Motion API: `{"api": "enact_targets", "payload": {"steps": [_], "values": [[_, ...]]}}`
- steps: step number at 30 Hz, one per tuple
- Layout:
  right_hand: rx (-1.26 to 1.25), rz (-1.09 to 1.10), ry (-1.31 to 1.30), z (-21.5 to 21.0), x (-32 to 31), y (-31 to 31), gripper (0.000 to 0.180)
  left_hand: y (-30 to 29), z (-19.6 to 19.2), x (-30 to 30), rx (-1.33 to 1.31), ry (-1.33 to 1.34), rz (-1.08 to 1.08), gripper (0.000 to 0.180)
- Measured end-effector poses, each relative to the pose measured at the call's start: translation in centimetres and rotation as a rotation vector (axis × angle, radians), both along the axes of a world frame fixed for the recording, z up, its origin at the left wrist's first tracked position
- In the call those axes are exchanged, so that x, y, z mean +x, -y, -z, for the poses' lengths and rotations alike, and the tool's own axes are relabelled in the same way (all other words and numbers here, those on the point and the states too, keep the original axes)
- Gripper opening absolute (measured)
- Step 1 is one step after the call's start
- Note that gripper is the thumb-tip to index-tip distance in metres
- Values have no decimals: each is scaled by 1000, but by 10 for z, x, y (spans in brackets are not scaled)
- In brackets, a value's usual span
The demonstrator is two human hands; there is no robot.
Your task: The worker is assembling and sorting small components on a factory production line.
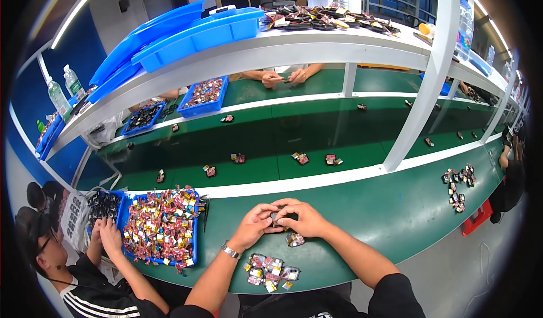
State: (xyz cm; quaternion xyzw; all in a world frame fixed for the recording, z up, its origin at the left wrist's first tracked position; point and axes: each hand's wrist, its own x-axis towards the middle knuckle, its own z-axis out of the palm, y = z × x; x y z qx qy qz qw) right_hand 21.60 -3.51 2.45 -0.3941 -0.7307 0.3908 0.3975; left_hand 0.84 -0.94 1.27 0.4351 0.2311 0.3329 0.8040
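Note:
My left hand (254,226) and my right hand (305,218) meet over the green bench, fingers closed round a small dark casing (276,218). Most of the casing is covered by the fingers. Just below my right hand lies a small electronic assembly (294,239), a dark case with reddish and yellow-white parts. Nearer to me, several similar assemblies (266,271) sit in a loose cluster by the bench's front edge. My left wrist wears a metal watch (231,251).
Left of me, a blue bin (195,249) overflows with small wired parts; a co-worker's hands (107,234) work by a bin of black parts (104,204). Beyond a white rail, spaced assemblies (300,158) lie on a green belt (254,131). A white post (421,92) and shelf (317,52) stand ahead.

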Motion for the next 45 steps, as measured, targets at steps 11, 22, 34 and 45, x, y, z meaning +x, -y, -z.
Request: {"api": "enact_targets", "payload": {"steps": [11, 22, 34, 45], "values": [[-297, -50, -320, 10, -4, -6, 14, -1, 14, -4, 170, 49, -44, 23], [-346, -65, -320, 14, -4, -7, 13, 0, 15, -4, 219, -74, -77, 13], [-220, -18, -167, 0, 1, -2, 14, -3, 20, -5, 82, -10, -19, 10], [325, 207, 233, -9, -10, 10, 13, 1, 16, 2, 85, -33, -56, 28]]}}
